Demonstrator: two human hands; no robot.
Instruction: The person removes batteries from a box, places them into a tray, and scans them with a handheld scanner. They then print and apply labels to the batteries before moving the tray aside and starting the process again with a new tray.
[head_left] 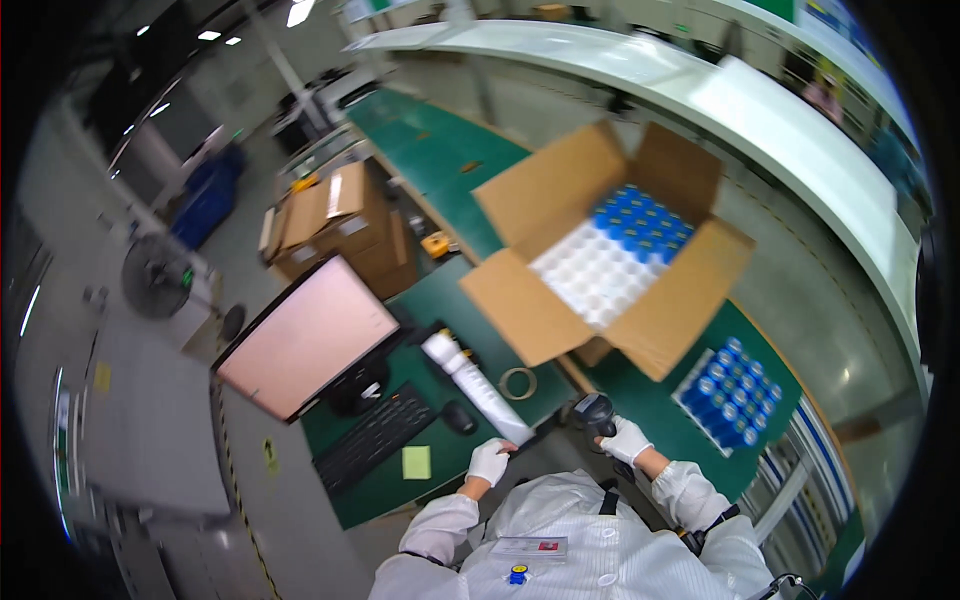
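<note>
My right hand point(626, 440), in a white glove with bare fingertips, is closed around a dark handheld barcode scanner point(594, 410) at the front table edge. My left hand point(489, 461), gloved the same way, pinches at the near end of a long white label strip point(490, 400); the exact grip is too small to make out. Ahead stands an open cardboard box point(680, 310) with white round-holed packing and blue cylindrical cells point(640, 222) in its far part. To the right, several more blue cells point(735, 395) stand upright in a white tray.
A monitor point(310, 340), black keyboard point(375, 435), mouse point(459, 417) and yellow-green note point(416, 462) occupy the left. A tape roll point(518, 383) lies by the strip. Brown cartons point(345, 225) stand behind the monitor. A white shelf point(640, 60) spans the far side.
</note>
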